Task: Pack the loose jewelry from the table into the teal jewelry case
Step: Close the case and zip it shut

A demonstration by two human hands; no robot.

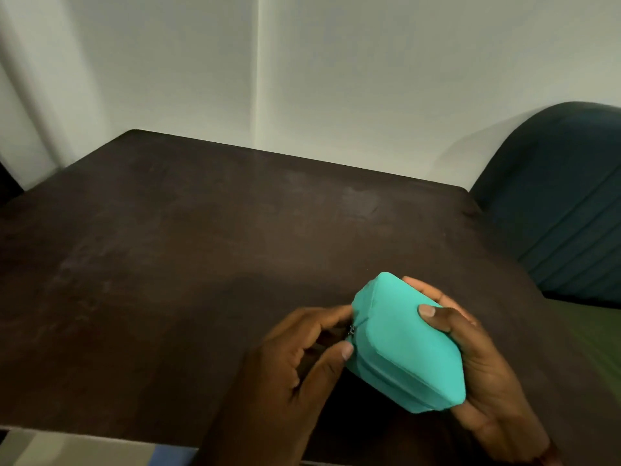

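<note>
The teal jewelry case [403, 344] is closed and tilted, held above the near right part of the dark table [201, 247]. My right hand [484, 368] cups it from the right and below, thumb pressed on its top face. My left hand [299, 358] is at the case's left side, with thumb and fingers pinching around the small metal zipper pull [352, 329]. No loose jewelry shows on the table.
A dark teal padded chair [564, 203] stands past the table's right edge. A pale wall runs behind the table's far edge. A green surface [598, 348] lies at the right, beyond the table.
</note>
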